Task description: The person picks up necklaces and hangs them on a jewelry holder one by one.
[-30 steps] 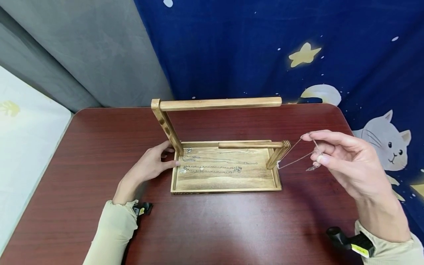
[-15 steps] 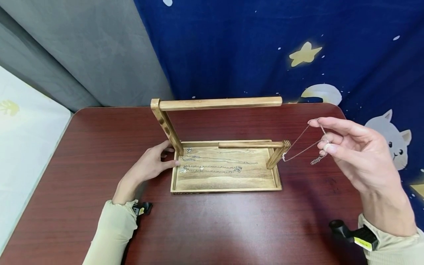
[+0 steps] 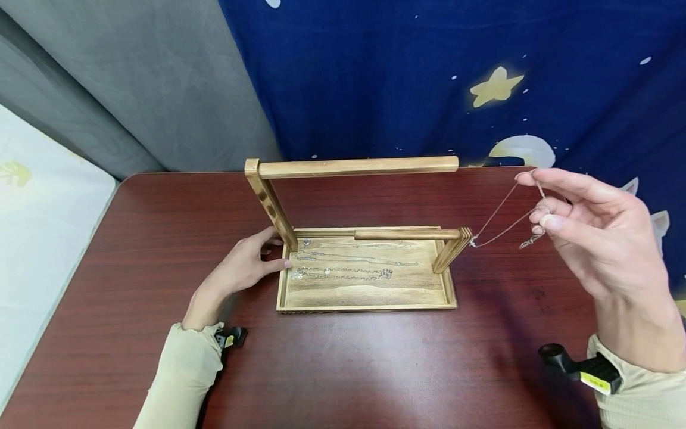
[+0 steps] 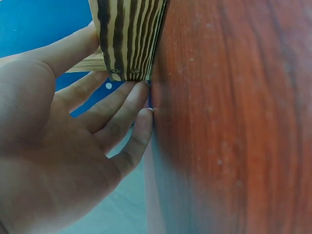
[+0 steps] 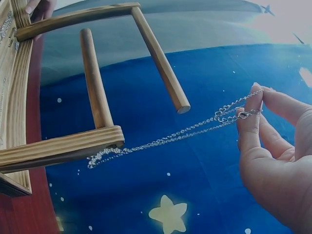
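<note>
My right hand [image 3: 600, 232] pinches a thin silver necklace [image 5: 168, 140] between thumb and fingers, right of a wooden jewelry stand [image 3: 370, 301]. The chain forms a loop over the raised index finger, its short tail hanging below the thumb. In the right wrist view the loop's far end, with a small sparkling piece [image 5: 100, 158], overlaps the tip of the stand's short post [image 3: 450, 253]. My left hand [image 3: 241, 262] grips the stand's left end, thumb on the tray rim and fingers behind the tall post [image 3: 271, 205]. Several necklaces [image 3: 344, 273] lie stretched across the tray.
A long upper bar [image 3: 359, 167] extends right from the tall post, and a lower bar [image 3: 402, 235] extends left from the short post. The stand rests on a dark red table [image 3: 343, 369]. Grey and blue curtains [image 3: 375, 77] hang behind the table.
My right hand has risen and moved right and away, drawing the necklace up with it. The loop's far end has come up to the short post's top. The left hand stays put.
</note>
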A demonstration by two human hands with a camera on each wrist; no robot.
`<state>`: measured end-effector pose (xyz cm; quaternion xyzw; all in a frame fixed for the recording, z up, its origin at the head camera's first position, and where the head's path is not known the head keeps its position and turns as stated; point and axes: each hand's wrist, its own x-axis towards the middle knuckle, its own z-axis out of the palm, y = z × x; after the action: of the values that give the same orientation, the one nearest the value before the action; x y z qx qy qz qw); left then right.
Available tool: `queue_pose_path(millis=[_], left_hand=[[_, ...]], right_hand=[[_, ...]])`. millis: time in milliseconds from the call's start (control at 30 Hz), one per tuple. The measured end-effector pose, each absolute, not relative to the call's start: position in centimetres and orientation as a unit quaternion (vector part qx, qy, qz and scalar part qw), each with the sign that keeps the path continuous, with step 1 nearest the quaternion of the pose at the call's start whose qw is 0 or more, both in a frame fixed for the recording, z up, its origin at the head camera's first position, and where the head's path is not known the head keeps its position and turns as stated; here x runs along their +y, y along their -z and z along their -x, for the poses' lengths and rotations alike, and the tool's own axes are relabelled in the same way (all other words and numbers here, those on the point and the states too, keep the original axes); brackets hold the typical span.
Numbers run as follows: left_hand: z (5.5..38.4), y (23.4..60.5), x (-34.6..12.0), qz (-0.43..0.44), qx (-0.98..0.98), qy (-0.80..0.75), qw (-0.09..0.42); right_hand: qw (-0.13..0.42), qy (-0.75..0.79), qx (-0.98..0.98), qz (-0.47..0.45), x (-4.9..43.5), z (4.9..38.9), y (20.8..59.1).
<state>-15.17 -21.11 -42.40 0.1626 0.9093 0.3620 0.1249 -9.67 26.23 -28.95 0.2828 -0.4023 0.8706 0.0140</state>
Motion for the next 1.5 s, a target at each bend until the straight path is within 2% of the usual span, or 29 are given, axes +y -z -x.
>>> queue_pose_path(millis=[433,767,1500], left_hand=[[15.3,42.3,-20.9,-0.156,0.913,-0.353,0.134],[15.3,42.3,-20.5,-0.156,0.912,-0.354,0.136],[15.0,42.3,-21.2,-0.151,0.914,-0.357,0.124]], right_hand=[[0.012,-0.869,-0.438,-0.231,26.6,11.3,29.0],[0.005,-0.859,-0.454,-0.238,26.0,11.9,28.8],[0.003,-0.83,-0.509,-0.228,22.0,13.8,27.5]])
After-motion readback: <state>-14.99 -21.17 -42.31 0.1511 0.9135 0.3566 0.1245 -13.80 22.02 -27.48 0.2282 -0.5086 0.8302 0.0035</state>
